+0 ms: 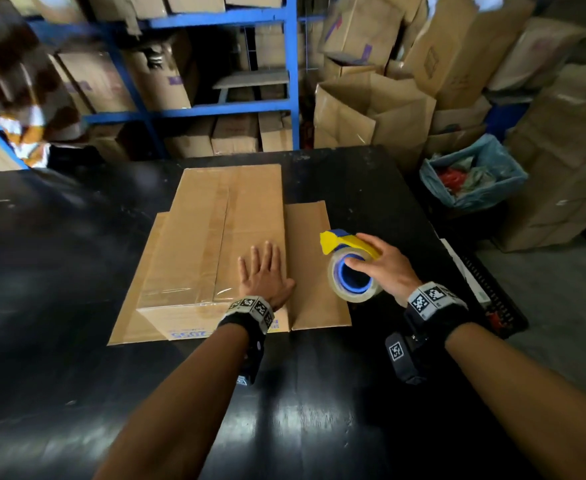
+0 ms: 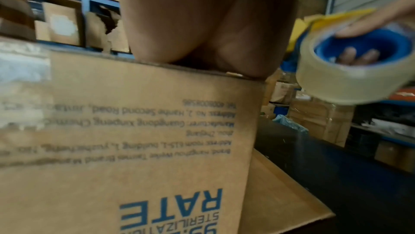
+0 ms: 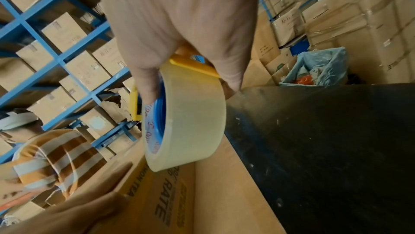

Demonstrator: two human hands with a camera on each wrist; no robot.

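On the table (image 1: 77,254), rests flat left hand (image 1: 265,275) on seam-taped box (image 1: 198,237), grips tape dispenser (image 1: 352,285) in right hand (image 1: 385,268), likely needs more strips.

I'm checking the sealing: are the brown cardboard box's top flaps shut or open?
Shut: the brown cardboard box's top flaps lie flat, meeting at a taped seam, with the left hand flat on them.

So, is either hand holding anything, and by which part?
The right hand holds the clear packing tape roll, its grip: thumb in the blue core, fingers over the yellow dispenser. The left hand rests flat on the cardboard box, holding nothing.
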